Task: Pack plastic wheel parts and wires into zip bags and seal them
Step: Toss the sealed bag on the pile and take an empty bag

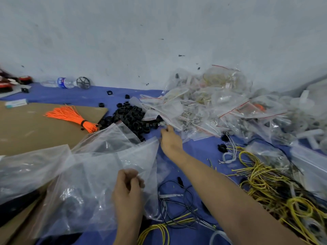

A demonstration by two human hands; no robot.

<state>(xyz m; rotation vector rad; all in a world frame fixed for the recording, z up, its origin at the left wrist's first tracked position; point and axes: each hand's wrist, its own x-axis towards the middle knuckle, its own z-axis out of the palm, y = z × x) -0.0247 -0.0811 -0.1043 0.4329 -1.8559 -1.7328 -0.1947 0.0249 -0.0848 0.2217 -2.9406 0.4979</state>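
A heap of black plastic wheel parts (131,114) lies on the blue cloth (198,149) at centre. My right hand (170,140) reaches toward it, fingers extended near the heap's right edge and the foot of a pile of packed zip bags (203,103); I cannot tell whether it holds anything. My left hand (128,188) pinches the edge of a large clear plastic bag (85,174) spread low at the left. Yellow wires (261,179) tangle at the right, and black wires (177,200) lie between my arms.
A bundle of orange ties (74,115) rests on a cardboard sheet (26,128) at left. A water bottle (60,83) and a grey wheel (83,82) lie by the wall. More filled zip bags (292,121) crowd the right side.
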